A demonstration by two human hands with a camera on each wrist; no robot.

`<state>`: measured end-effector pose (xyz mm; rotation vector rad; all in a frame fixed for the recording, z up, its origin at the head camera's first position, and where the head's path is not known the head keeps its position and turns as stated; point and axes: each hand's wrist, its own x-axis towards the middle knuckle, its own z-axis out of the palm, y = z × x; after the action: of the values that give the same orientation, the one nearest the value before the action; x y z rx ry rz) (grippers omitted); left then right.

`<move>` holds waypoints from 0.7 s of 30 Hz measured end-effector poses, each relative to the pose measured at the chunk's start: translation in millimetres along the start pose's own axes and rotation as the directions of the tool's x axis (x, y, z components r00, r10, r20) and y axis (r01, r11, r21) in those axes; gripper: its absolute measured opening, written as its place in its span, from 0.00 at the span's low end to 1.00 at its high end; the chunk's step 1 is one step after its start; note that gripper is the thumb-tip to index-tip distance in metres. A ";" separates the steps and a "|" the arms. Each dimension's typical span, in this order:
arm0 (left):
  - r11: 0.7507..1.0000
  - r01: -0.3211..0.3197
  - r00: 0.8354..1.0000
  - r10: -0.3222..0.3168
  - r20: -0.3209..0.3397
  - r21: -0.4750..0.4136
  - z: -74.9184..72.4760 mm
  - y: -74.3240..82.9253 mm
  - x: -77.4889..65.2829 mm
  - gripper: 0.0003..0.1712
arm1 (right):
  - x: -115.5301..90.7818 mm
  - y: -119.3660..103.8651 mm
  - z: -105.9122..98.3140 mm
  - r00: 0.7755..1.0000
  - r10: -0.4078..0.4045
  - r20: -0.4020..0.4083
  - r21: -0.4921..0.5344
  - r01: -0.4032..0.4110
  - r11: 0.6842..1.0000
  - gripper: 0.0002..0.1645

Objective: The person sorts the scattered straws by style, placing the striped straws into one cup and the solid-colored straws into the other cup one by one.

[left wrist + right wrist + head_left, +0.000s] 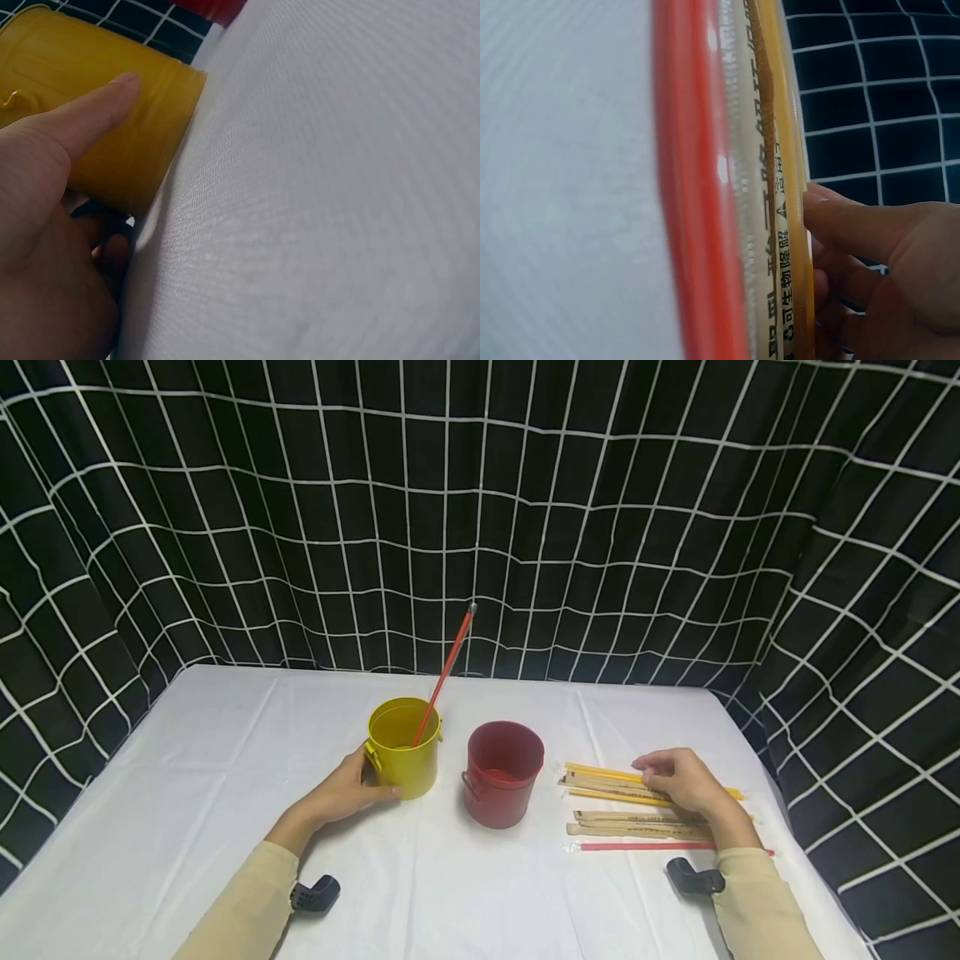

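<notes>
My left hand holds the side of a small yellow metal bucket, thumb on its near wall and fingers round the left side. A red wrapped straw leans inside, its clear wrapper end sticking up. The thumb lies along the bucket low on its wall in the left wrist view. My right hand is over the far side of a row of wrapped straws, thumb and forefinger apart at the farthest yellow straw. In the right wrist view, the thumb tip meets the yellow straw.
A red bucket stands between the yellow bucket and the straws. Several paper-wrapped straws with printed text, another yellow straw and a red straw lie side by side. A black gridded curtain hangs behind the white-covered table.
</notes>
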<state>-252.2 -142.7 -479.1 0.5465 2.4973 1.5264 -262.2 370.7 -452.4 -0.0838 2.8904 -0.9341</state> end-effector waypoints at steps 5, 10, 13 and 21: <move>0.999 0.033 0.999 -0.033 0.001 0.005 1.3 -0.6 -1.1 0.53 | -1.0 -1.7 -1.2 0.999 0.032 0.028 -0.013 -0.032 0.999 0.13; 1.000 0.019 1.000 -0.019 -0.003 0.007 1.8 -0.8 0.1 0.52 | -1.1 -4.7 -2.8 0.998 0.051 0.021 -0.063 -0.049 0.997 0.08; 1.000 0.016 1.000 -0.016 -0.005 0.008 1.5 -0.6 0.7 0.52 | -1.6 -7.5 -3.6 0.999 0.040 0.003 -0.103 -0.040 0.994 0.07; 1.000 0.020 1.000 -0.020 -0.006 0.014 0.3 -1.8 1.8 0.52 | -7.9 -25.3 -18.0 0.992 -0.067 -0.107 -0.162 0.049 0.986 0.06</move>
<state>-254.2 -142.5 -480.7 0.5182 2.5120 1.5070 -255.9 361.3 -422.4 -0.1332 3.0782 -0.7374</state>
